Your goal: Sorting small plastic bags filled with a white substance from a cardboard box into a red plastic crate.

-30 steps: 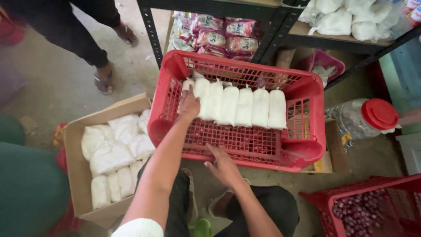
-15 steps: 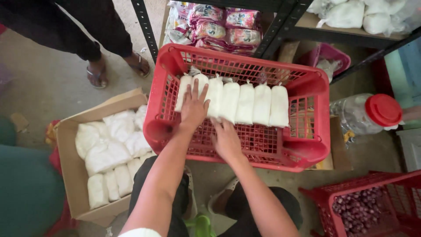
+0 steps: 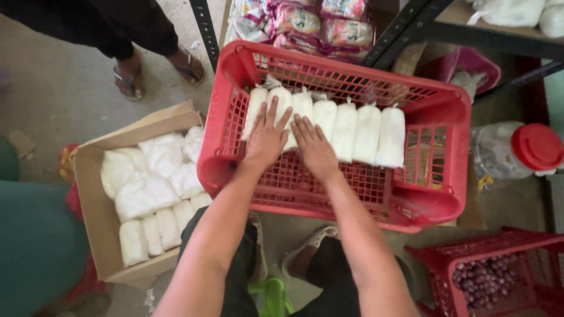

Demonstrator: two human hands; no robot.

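A red plastic crate [image 3: 437, 199] stands on the floor in front of me. Inside it, a row of several white filled bags [image 3: 367, 134] lies side by side along the far half. My left hand [image 3: 266, 139] rests flat, fingers spread, on the leftmost bags. My right hand [image 3: 313, 145] lies flat beside it, fingers together, pressing on the bags just right of them. Neither hand grips anything. The near half of the crate floor is bare mesh.
A cardboard box [image 3: 91, 194] with more white bags [image 3: 150, 188] sits at my left. Another person's sandalled feet [image 3: 155, 69] stand behind it. A clear jar with a red lid [image 3: 520, 149] and a second red crate [image 3: 493, 273] are at right. A shelf with pink packets [image 3: 317, 20] stands beyond.
Both hands moved forward onto the row of bags; the right hand went from the crate's near edge up beside the left. The view has shifted closer to the crate.
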